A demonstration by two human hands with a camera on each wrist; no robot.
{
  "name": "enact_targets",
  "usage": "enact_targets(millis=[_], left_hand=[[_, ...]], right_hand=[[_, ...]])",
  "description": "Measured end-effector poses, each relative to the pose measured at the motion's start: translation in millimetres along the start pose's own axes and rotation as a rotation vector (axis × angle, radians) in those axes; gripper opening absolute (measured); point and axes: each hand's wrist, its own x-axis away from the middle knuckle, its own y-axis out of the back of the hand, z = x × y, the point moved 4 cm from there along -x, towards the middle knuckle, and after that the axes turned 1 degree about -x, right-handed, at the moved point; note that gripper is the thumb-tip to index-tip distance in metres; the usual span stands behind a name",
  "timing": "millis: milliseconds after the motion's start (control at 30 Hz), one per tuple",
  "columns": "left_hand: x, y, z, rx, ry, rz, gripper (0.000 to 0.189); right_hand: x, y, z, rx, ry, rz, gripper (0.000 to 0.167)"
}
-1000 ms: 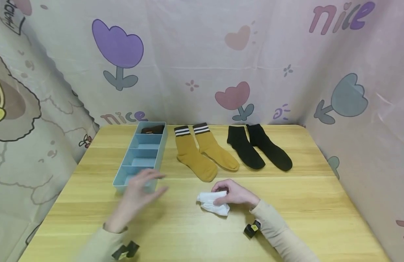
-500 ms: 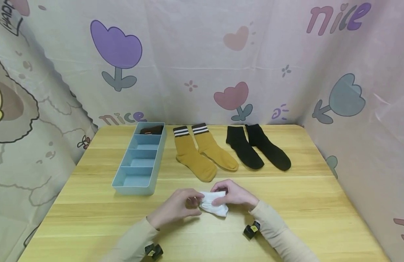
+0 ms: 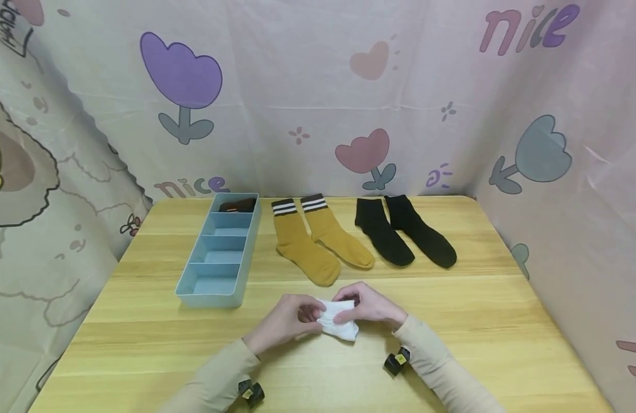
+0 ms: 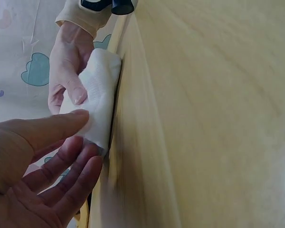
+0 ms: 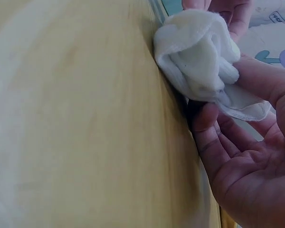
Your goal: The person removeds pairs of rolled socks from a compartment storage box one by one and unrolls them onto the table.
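A folded bundle of white sock [image 3: 343, 331] lies on the table in front of me, its knit showing in the left wrist view. My right hand [image 3: 371, 304] grips the bundle's right part, thumb on the near side and fingers behind. At the left end, my left hand [image 3: 285, 322] pinches the bundle between thumb and fingers. Rolled, layered fabric [image 5: 194, 57] shows at the bundle's end in the right wrist view. Beyond the hands lie two mustard socks [image 3: 307, 246] with striped cuffs, flat and side by side. Two black socks [image 3: 385, 235] lie to their right.
A light blue tray [image 3: 237, 287] with several compartments stands on the left of the wooden table [image 3: 142, 344]. Its farthest compartment holds a dark brown folded item [image 3: 237, 205]. A patterned curtain [image 3: 297, 69] hangs behind the table and along its sides.
My left hand has come from beside the tray's near end rightward to the white sock bundle and now pinches its left end. The right hand keeps its hold.
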Motion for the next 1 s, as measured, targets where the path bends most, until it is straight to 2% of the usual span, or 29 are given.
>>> enact_targets(millis=[267, 533, 800, 1000], left_hand=[[0.6, -0.8, 0.9, -0.05, -0.022, 0.025, 0.009], [6.0, 2.1, 2.7, -0.13, -0.042, 0.069, 0.01], [10.8, 1.2, 2.3, -0.217, -0.151, 0.112, 0.01], [11.2, 0.0, 1.5, -0.248, -0.219, 0.179, 0.01]], right_hand=[[1.4, 0.4, 0.3, 0.007, 0.028, 0.015, 0.02], [2.0, 1.3, 3.7, 0.046, 0.06, -0.017, 0.017], [0.7, 3.0, 8.9, 0.155, 0.063, -0.087, 0.017], [1.9, 3.3, 11.2, 0.146, 0.096, -0.102, 0.019]])
